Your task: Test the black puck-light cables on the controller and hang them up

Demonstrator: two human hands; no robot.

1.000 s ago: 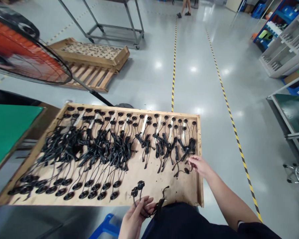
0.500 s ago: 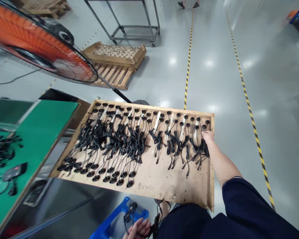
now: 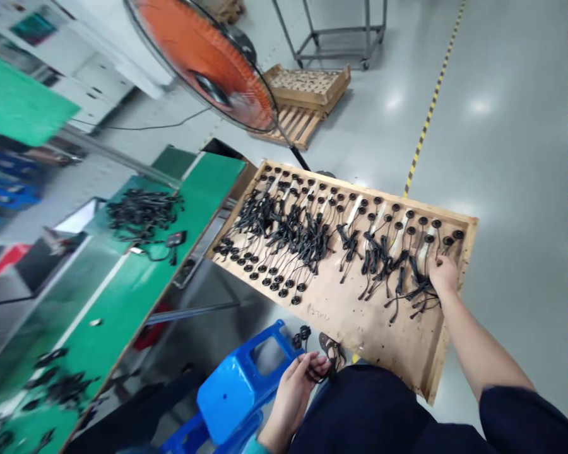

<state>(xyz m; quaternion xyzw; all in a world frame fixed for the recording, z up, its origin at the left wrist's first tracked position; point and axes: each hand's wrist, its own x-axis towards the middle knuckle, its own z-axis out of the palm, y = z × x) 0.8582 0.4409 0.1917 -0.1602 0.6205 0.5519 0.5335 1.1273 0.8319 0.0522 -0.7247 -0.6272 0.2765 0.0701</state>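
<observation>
A shallow wooden tray [image 3: 360, 328] holds rows of black cables [image 3: 312, 243] with round, disc-like ends. At the tray's right end, my right hand [image 3: 443, 275] is closed on a black cable just below the round ends; the fingertips are partly hidden. Lower down, in front of the tray, my left hand [image 3: 305, 373] has its fingers curled around more black cables [image 3: 330, 371]. Round black ends [image 3: 301, 337] hang out beside that hand, above the blue stool.
A blue plastic stool [image 3: 227, 394] stands below the tray's front edge. Left of it runs a green-topped workbench [image 3: 137, 287] with a heap of black cables [image 3: 144, 214]. Behind the tray are an orange fan [image 3: 208, 63], a pallet [image 3: 293, 123] and a metal cart [image 3: 341, 30].
The view has swung left, so the tray sits farther right and more of the bench and stool shows. My left hand is more fully in view, still with cables. My right hand stays at the tray's right end.
</observation>
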